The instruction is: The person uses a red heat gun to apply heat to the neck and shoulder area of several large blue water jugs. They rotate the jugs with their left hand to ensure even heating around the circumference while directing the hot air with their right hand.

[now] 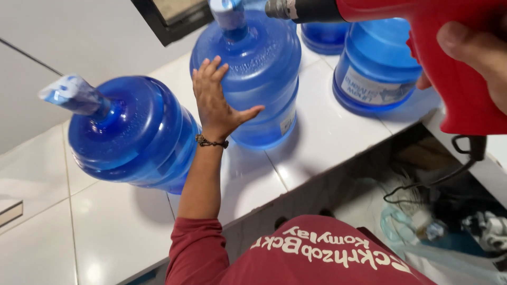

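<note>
**Heat gun at the cap, palm on the jug**

The white tiled counter [327, 132] carries the blue water jugs. The nearest jug [132, 132] stands at your left with a wrapped cap [71, 95]. The middle jug [253, 74] sits beside it, and your left hand [216, 103] rests flat against its shoulder, fingers spread, thumb out to the side. A third jug [375, 66] with a pale label stands at the right, with another behind it, mostly hidden.

Your right hand [475, 58] is wrapped around the grip of the red heat gun [449, 63]. Its dark nozzle [301, 9] points left, tip just beside the middle jug's wrapped cap [228, 13]. A dark beaded bracelet [211, 142] circles your left wrist.
</note>
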